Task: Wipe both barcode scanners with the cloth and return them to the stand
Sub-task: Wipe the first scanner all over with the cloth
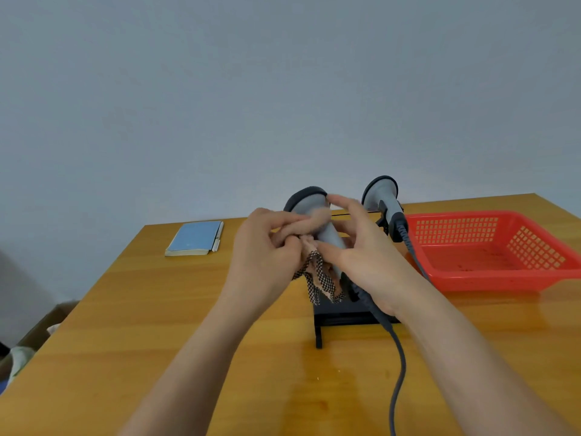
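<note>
A grey barcode scanner (314, 209) with a dark head rim is held up over the table's middle. My right hand (364, 256) grips its handle from the right. My left hand (270, 247) pinches a black-and-white checked cloth (317, 278) and presses it against the scanner's left side; the cloth's end hangs down. The held scanner's grey cable (397, 366) trails toward the near edge. A second grey scanner (382, 193) sits upright in the black stand (342, 313), behind my right hand. Most of the stand is hidden by my hands.
A red plastic basket (490, 250) sits at the right on the wooden table (157, 309). A blue notebook (195, 237) with a pen beside it lies at the back left. A cardboard box (37, 332) stands off the table's left edge.
</note>
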